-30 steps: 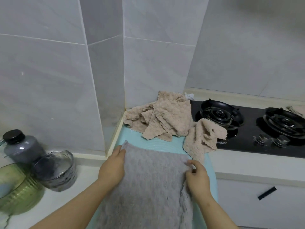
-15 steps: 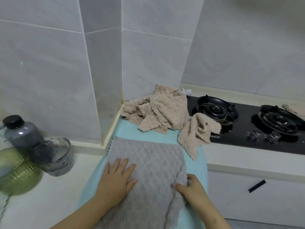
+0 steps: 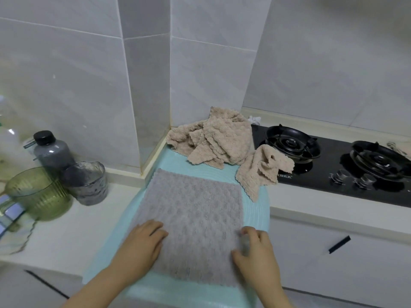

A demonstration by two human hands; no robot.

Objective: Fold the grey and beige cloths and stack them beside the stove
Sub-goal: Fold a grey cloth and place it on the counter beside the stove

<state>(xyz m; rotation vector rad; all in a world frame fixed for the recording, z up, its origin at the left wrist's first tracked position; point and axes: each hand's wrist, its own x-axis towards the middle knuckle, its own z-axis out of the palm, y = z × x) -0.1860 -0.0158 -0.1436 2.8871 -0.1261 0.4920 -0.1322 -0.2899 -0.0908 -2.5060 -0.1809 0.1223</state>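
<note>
Hands are sliding back toward the near tabletop edge: left hand [image 3: 142, 243] flat, smoothing the grey cloth [image 3: 191, 218]; right hand [image 3: 255, 250] pinching its near-right corner, readying a fold; beige cloths [image 3: 218, 138] waiting crumpled.

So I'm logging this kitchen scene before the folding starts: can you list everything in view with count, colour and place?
grey cloth: 1, grey, spread flat on the mat
beige cloths: crumpled pile, beige, far end of the mat in the wall corner; exact count unclear
beige cloth: 1, beige, bunched at the stove's left edge
mat: 1, light blue, on the counter left of the stove
stove: 1, black, two burners and two knobs, right
bottle: 1, grey with black cap, left by the wall
glass cup: 1, clear grey, right of the bottle
green container: 1, transparent green, far left
left hand: flat on the grey cloth's near left part
right hand: on its near right edge
</note>
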